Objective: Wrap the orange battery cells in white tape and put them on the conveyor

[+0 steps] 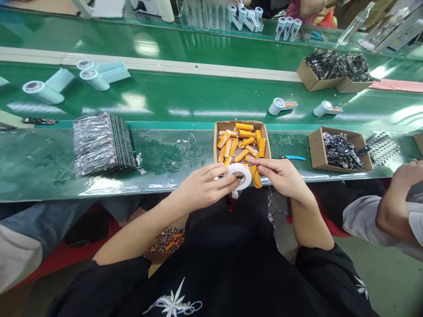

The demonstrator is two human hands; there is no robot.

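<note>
My left hand [206,187] is closed around a roll of white tape [245,178], its fingers over the roll's left side. My right hand [280,175] pinches an orange battery-like cylinder [256,177] just right of the roll, with thumb and forefinger at its upper end. Both hands are close together at the table's front edge. Directly beyond them is a cardboard box [268,147] with several orange cylinders [246,141] inside. The fingertips of both hands overlap the near rim of this box.
Stacked dark panels in shiny wrap [99,145] stand left. Blue-handled pliers [294,157] and a box of circuit parts [315,154] lie right. Light-blue housings [42,92] rest on the green belt [198,94]. Another person's arm [396,193] is at the right.
</note>
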